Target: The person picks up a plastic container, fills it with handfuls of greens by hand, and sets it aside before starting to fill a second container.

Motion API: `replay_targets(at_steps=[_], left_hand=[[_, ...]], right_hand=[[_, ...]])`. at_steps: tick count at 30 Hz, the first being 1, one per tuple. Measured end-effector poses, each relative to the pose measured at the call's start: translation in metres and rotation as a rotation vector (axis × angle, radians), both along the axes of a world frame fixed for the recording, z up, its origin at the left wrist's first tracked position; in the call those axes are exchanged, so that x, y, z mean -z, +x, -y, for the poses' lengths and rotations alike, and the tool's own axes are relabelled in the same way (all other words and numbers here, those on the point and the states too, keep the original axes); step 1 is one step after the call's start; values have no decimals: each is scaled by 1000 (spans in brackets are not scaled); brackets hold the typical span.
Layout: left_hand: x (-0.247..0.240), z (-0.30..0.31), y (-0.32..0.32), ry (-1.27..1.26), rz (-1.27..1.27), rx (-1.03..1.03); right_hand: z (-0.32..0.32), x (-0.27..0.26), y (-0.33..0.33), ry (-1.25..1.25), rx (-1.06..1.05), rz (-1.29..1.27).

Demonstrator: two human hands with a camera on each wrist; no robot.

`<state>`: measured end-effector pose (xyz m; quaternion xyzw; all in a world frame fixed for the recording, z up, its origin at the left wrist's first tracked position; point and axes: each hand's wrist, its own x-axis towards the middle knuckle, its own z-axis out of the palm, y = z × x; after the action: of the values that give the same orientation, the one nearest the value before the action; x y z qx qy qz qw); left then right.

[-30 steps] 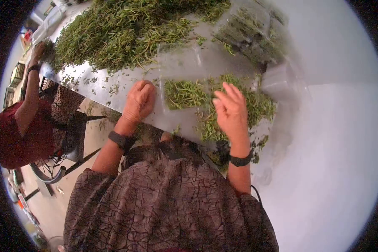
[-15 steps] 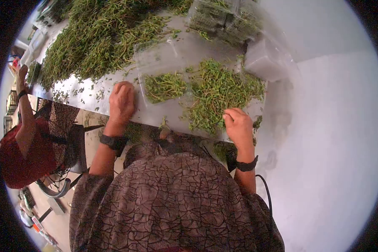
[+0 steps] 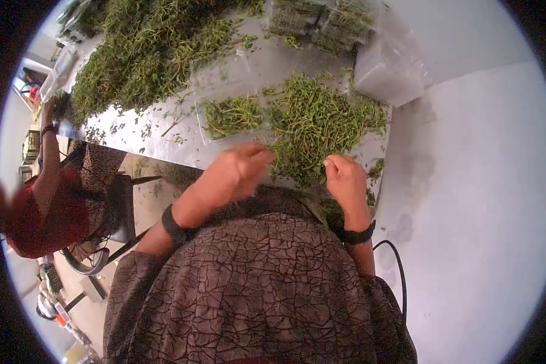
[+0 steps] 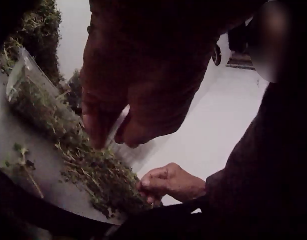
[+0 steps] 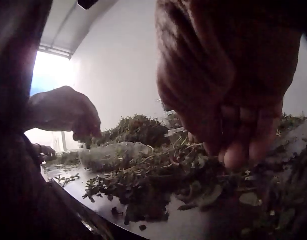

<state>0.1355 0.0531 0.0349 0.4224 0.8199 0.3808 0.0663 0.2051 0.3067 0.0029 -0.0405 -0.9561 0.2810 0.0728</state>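
In the head view the left hand (image 3: 239,173), blurred, is over the table's near edge, in front of a clear plastic box (image 3: 201,130) with green sprigs in it. The left wrist view shows a gap between its thumb and bent fingers. At the near right edge of a loose heap of leafy green sprigs (image 3: 312,115) is the right hand (image 3: 347,182), its fingers curled and thumb against the index finger. Its fingertips lie right at the sprigs in the right wrist view; I cannot tell whether it pinches one.
A large pile of sprigs (image 3: 158,54) covers the table's far left. Filled clear boxes (image 3: 327,24) are stacked at the back, beside a stack of clear plastic containers (image 3: 385,73). A white wall (image 3: 479,182) bounds the right. Another person (image 3: 48,206) works at left.
The left hand has moved right, from beside the box to in front of it. The right hand drew back from over the sprigs to their near edge, then stayed there. The head view shifted slightly.
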Motion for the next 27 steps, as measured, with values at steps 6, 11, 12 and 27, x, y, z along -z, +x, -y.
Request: replay_targets(at_steps=[6,11,12,27], left_hand=[[33,-34,11,-256,-53,-136],[40,-52,10,-567,-22,-246],[45,-53,8,-589,-11,-276],[31,-72,-8,-118,44,-248]], right_hand=[[-14,14,1,11,-7,-15],[-21,18,1,-191,52,-3],[-22,19,0,-249,70,2],[-39,31,-15,-486,82,176]])
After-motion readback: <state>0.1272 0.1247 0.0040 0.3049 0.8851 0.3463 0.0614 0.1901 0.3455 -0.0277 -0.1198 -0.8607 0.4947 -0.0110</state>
